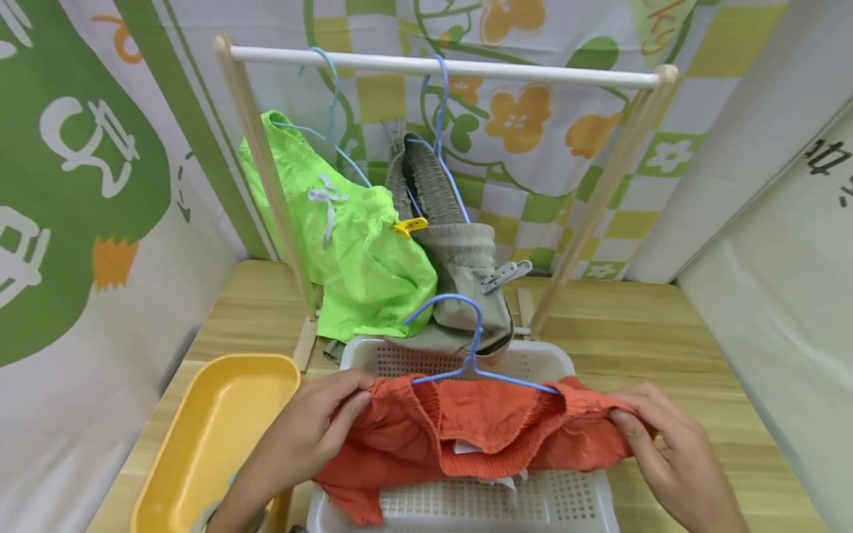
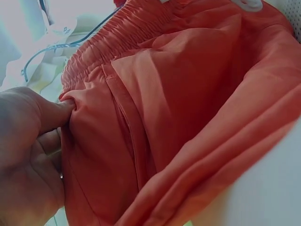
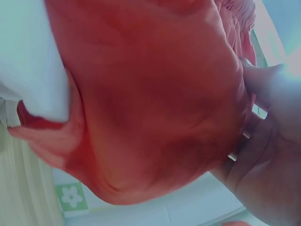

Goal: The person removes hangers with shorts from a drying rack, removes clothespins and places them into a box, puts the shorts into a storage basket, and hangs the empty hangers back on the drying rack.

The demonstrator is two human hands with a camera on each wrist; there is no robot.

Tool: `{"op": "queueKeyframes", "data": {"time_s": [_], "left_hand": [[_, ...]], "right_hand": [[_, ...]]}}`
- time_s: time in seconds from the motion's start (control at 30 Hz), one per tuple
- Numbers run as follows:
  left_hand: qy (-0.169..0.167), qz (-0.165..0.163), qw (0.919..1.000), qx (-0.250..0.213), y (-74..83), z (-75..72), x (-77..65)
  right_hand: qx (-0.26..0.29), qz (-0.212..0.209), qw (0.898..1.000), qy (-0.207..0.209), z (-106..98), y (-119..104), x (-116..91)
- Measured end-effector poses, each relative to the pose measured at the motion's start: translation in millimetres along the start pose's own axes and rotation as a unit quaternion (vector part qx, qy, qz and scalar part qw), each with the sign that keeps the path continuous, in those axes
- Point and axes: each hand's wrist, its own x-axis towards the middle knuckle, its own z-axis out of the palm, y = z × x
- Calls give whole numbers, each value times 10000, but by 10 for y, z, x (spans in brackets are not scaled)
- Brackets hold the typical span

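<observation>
Orange-red shorts [image 1: 400,429] with a gathered elastic waistband are stretched between my two hands above a white perforated basket [image 1: 566,496]. My left hand [image 1: 306,422] pinches the left side of the waistband, thumb on the near face; the left wrist view shows the thumb [image 2: 59,113] pressed into the cloth. At the other end, my right hand [image 1: 680,451] pinches the right side between thumb and fingers. A blue hanger [image 1: 474,348] sits inside the waist opening, its hook standing up and its arms reaching toward both sides of the waistband.
Behind stands a wooden rack with a white rod [image 1: 533,72]. Bright green shorts [image 1: 373,259] with a yellow clip [image 1: 409,226] and grey-beige shorts [image 1: 460,244] with a grey clip [image 1: 506,275] hang from it on hangers. A yellow tray [image 1: 200,414] lies at the left.
</observation>
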Motion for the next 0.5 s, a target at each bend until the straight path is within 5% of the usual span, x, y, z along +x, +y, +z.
{"op": "queueKeyframes", "data": {"time_s": [0.23, 0.5], "left_hand": [[105, -108, 9999, 51, 9, -68, -27], [158, -219, 9995, -138, -28, -128, -83]], "right_hand": [[-88, 601, 9980, 152, -94, 61, -145], [360, 525, 9965, 541, -97, 160, -219]]}}
